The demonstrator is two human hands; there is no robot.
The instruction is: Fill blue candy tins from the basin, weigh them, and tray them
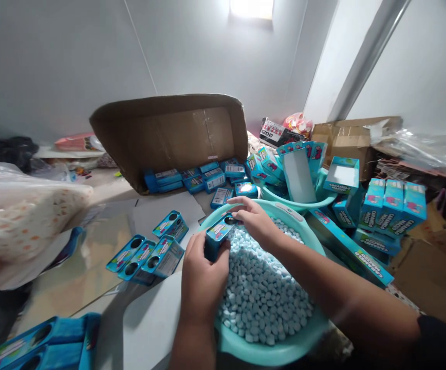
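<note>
1. The small box (218, 234) is held over the basin's (284, 353) left side, gripped by the left hand (202, 280).
2. The right hand's (256, 221) grip, at the box's opening, cannot be judged.
3. The box is best kept above the basin, so spills are caught.

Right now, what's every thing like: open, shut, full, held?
Box, held in left hand, right hand at its top end.
Basin, heaped with blue candies.
Carton, tipped on its side, open, small boxes inside.
Far basin, holding tall boxes.
Table boxes, lying flat.
</note>
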